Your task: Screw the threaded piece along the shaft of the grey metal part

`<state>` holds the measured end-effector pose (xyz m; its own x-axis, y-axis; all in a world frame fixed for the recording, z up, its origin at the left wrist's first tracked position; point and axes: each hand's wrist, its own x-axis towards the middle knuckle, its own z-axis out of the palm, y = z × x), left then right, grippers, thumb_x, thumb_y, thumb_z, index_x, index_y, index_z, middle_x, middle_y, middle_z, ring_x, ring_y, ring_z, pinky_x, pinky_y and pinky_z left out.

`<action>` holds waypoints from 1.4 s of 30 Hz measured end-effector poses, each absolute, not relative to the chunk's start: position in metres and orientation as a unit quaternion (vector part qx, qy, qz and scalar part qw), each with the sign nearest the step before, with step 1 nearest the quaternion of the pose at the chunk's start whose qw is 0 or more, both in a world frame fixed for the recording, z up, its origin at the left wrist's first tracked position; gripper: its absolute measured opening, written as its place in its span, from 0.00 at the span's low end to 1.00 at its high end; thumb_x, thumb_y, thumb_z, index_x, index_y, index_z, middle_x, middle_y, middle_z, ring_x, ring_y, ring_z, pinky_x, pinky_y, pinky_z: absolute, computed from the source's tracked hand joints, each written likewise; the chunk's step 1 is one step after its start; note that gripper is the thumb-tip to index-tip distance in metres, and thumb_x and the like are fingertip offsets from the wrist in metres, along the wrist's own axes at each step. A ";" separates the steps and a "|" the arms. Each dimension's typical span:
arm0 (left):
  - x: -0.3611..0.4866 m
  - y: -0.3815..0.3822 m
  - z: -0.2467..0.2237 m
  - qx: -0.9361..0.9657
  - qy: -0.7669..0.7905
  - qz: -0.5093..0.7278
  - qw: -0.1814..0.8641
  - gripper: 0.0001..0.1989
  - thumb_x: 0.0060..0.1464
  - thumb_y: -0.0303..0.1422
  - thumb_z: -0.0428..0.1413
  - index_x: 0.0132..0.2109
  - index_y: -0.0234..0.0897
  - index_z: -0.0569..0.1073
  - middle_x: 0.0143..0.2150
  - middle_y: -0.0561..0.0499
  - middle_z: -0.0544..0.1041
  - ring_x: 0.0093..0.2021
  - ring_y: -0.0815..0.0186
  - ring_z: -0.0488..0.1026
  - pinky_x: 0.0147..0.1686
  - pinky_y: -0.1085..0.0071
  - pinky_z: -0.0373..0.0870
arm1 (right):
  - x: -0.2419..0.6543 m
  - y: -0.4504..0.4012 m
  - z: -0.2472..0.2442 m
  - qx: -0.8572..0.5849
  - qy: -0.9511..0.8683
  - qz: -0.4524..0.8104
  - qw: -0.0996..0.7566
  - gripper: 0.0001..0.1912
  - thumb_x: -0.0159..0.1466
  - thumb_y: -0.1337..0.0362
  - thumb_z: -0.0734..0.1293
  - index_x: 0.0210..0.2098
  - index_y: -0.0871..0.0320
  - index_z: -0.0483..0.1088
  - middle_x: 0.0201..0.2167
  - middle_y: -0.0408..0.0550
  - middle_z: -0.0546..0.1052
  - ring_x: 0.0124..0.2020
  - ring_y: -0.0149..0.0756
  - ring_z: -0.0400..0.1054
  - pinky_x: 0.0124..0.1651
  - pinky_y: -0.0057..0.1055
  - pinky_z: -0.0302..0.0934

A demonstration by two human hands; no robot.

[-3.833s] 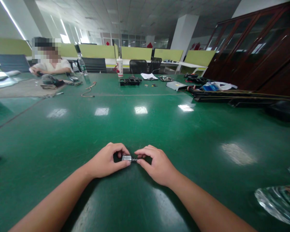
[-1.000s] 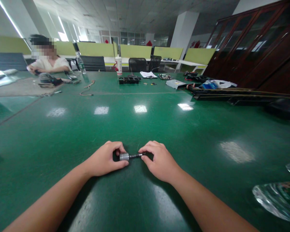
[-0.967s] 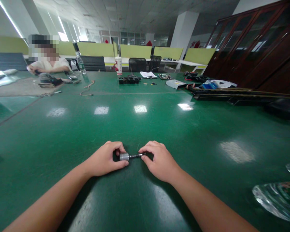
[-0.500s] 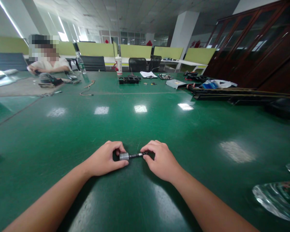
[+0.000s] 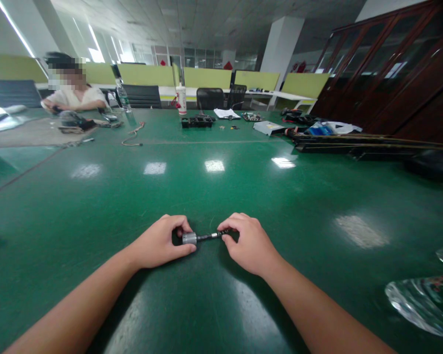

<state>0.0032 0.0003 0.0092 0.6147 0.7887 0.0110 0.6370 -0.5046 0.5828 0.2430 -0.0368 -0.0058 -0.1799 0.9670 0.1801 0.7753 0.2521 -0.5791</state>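
Observation:
Low over the green table [image 5: 206, 196], my left hand [image 5: 164, 241] is closed around a grey metal cylinder [image 5: 189, 238], thumb below and fingers above. From the cylinder's right side runs a thin dark rod [image 5: 204, 237] with a short silvery collar [image 5: 214, 235]. Beyond the collar is a dark, ribbed end [image 5: 221, 233] that looks like a spring or a thread. My right hand [image 5: 246, 241] pinches that end between thumb and fingers, and its tip is hidden by them. The whole piece lies nearly level between both hands.
A clear plastic bottle [image 5: 424, 305] lies at the right edge. Farther back are a black frame-like part [image 5: 197, 122], a grey metal box [image 5: 268, 128], long black bars [image 5: 354, 142] and a cord [image 5: 135, 133]. A person [image 5: 72, 91] sits at the far left.
My right hand has shifted slightly to the right along the ribbed end, showing a bit more of the collar. My left hand and the cylinder have stayed put.

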 end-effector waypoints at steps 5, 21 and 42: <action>0.003 0.001 0.007 0.857 0.416 0.142 0.270 0.12 0.51 0.40 0.62 0.37 0.37 0.72 0.34 0.54 0.75 0.35 0.63 0.72 0.39 0.68 0.62 | 0.240 -0.036 -0.009 -0.549 -0.753 0.211 0.296 0.11 0.58 0.73 0.70 0.38 0.53 0.77 0.36 0.44 0.79 0.42 0.38 0.70 0.48 0.38 0.60; 0.004 -0.001 0.005 0.867 0.389 0.159 0.269 0.16 0.50 0.44 0.65 0.41 0.38 0.74 0.36 0.53 0.77 0.37 0.63 0.72 0.42 0.67 0.61 | 0.221 -0.037 -0.014 -0.488 -0.734 0.328 0.341 0.17 0.58 0.74 0.71 0.45 0.53 0.75 0.37 0.43 0.79 0.39 0.33 0.73 0.47 0.34 0.65; 0.008 -0.001 0.010 0.868 0.398 0.142 0.261 0.13 0.50 0.41 0.64 0.40 0.39 0.76 0.33 0.54 0.77 0.35 0.64 0.72 0.41 0.67 0.62 | 0.225 -0.037 -0.013 -0.479 -0.787 0.251 0.297 0.05 0.61 0.70 0.72 0.37 0.55 0.77 0.36 0.44 0.79 0.41 0.37 0.67 0.46 0.36 0.58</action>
<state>0.0078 -0.0009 0.0102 0.6434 0.7645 0.0389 0.6164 -0.5476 0.5659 0.2249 -0.0370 -0.0125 -0.3633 0.9034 0.2277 0.6051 0.4147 -0.6796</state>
